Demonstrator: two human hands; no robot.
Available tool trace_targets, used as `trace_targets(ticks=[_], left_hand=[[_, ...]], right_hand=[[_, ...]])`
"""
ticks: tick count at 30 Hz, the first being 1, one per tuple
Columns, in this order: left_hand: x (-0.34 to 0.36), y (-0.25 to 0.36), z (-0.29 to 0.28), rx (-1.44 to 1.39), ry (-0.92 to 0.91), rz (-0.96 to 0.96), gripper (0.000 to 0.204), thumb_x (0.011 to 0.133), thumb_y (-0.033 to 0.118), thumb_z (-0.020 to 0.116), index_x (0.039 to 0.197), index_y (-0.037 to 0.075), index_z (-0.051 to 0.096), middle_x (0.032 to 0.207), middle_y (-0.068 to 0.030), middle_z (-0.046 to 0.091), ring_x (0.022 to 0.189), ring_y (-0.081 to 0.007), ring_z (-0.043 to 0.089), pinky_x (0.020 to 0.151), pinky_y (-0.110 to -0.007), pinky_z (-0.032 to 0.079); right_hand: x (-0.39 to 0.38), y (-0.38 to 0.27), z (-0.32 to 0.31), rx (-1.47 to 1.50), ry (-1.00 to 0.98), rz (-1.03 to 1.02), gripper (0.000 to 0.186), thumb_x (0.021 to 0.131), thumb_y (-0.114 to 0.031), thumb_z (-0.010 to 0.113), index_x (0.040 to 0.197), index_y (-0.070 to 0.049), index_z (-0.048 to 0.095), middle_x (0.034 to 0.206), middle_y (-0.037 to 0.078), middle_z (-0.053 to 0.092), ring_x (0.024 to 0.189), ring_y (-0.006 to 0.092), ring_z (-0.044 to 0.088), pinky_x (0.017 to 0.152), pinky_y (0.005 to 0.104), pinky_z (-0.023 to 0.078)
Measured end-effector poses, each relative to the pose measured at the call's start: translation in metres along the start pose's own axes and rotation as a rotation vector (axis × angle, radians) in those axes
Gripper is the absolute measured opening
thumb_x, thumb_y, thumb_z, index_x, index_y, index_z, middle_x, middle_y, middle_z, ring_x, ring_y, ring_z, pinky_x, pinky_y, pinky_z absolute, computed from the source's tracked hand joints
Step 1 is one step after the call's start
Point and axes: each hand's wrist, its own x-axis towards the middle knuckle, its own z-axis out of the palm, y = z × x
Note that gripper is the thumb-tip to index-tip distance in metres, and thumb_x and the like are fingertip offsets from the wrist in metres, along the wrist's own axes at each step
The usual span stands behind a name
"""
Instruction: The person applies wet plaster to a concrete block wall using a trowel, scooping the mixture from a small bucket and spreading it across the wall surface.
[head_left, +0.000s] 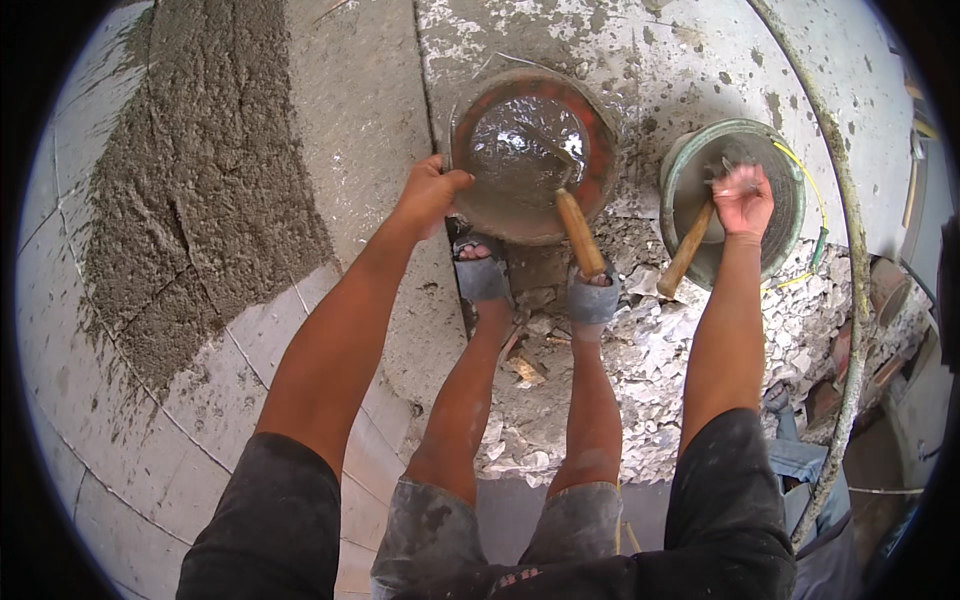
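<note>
While the left grip [433, 193] clasps the bucket [601, 160], blur leaves the right grip [744, 203] unclear.

I see black short sleeves on both arms – left sleeve [270, 510] well below and left of the left fingers [430, 165], right sleeve [725, 485] well below the right fingers [745, 177], with pale dust on the cloth. Shirt front [560, 578] is black too, small reddish marking on it, low between both sets of fingers. Shorts [432, 530] are grey, dusty, blotched darker on the left leg. Footwear I get: grey open-toed slides, wide band – left slide [484, 279] just below the left fingers, right slide [594, 300] lower, between both hands' fingers.
</note>
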Motion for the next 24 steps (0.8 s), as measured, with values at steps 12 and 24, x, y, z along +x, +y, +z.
trace_targets(ticks=[12,24], left_hand=[[-0.090,0.000,0.045,-0.057,0.174,0.178,0.016,0.086,0.006,0.072,0.099,-0.002,0.067,0.082,-0.0080,0.068,0.069,-0.0152,0.067,0.057,-0.031,0.054],[-0.300,0.049,-0.014,-0.347,0.291,0.213,0.016,0.088,0.000,0.068,0.104,-0.001,0.069,0.091,-0.0062,0.070,0.073,-0.0118,0.064,0.062,-0.028,0.051]], right_hand=[[-0.140,0.168,0.245,-2.344,-0.291,-0.570,0.028,0.078,-0.020,0.076,0.097,-0.005,0.063,0.098,0.016,0.061,0.094,0.0370,0.061,0.080,0.0486,0.048],[-0.242,0.146,0.424,-2.785,-0.595,-0.481,0.034,0.089,-0.034,0.071,0.100,-0.004,0.060,0.095,0.013,0.068,0.093,0.0353,0.067,0.080,0.0485,0.052]])
